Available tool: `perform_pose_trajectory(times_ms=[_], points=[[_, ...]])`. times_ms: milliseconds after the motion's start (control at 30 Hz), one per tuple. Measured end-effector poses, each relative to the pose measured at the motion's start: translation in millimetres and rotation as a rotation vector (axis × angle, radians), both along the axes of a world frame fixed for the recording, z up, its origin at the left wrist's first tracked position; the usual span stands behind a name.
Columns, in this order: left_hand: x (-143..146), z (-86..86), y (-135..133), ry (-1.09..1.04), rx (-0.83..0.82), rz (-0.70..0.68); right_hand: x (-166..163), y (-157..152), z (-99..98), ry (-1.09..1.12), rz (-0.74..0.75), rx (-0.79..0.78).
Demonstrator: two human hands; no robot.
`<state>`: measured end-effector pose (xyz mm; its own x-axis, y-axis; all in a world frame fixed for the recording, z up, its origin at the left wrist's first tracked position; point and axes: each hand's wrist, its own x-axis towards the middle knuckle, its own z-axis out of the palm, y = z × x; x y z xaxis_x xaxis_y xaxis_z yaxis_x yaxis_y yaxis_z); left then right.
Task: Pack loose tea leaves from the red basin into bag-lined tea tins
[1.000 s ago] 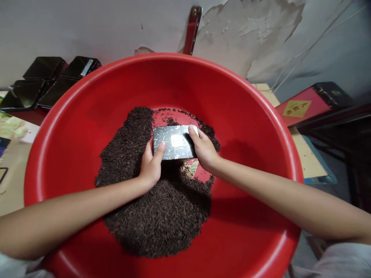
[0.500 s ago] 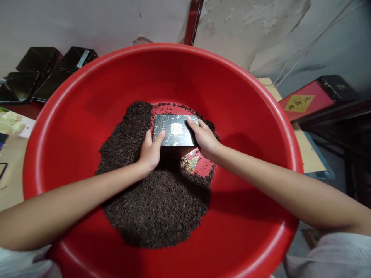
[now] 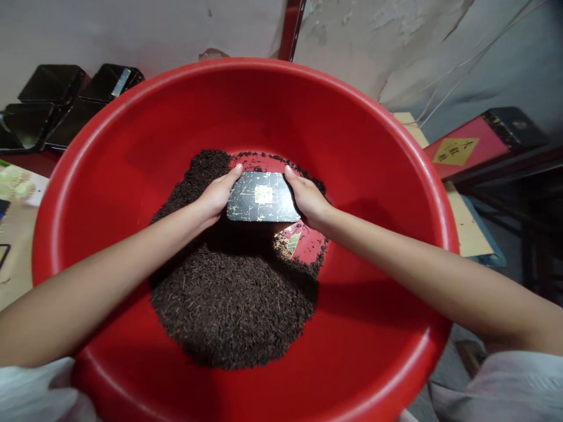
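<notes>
A tea tin [image 3: 244, 202] with a black, gold-flecked lid and a gold square on top stands between my hands, over the bottom of a large red basin [image 3: 373, 152]. My left hand [image 3: 217, 193] is closed on its left side, thumb along the top edge. At the opposite side my right hand [image 3: 310, 202] grips it, thumb at the upper right corner. The fingers under and behind the tin are hidden. Dark loose tea leaves [image 3: 233, 305] are heaped in front and to the left of it. A patterned print [image 3: 291, 241] shows in the basin just right of the tin.
Several open black tins [image 3: 50, 85] stand beyond the basin's left rim. To the right, a red box with a black end and a yellow diamond label [image 3: 455, 150] lies on its side. A peeling wall [image 3: 352, 47] with a red metal post [image 3: 292, 26] rises behind.
My left thumb has moved from the top of the lid to its upper left edge, and the left hand has shifted up and left. My right thumb has slid to the lid's corner.
</notes>
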<state>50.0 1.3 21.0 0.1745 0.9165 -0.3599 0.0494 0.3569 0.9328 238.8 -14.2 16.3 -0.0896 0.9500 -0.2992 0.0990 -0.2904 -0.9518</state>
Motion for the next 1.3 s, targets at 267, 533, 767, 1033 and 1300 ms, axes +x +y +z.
perform_pose_trajectory(times_ms=[267,533,767,1033,1300], points=[[-4,20.2,1,0.431,0.499,-0.064,0,13,3.2,-0.019,-0.035,0.066],[-1,37.3,-7,0.962,0.805,-0.695,-1,12,4.6,0.053,0.097,0.066],[-10,34.5,-30,0.956,1.056,-0.648,19,-25,32.8,-0.425,0.525,0.4],[12,88.7,-59,0.983,1.528,-0.633,38,-99,66.3,-0.773,0.244,0.873],[102,196.7,-66,1.053,2.061,-0.604,113,-141,144.8,-1.15,-0.23,1.049]])
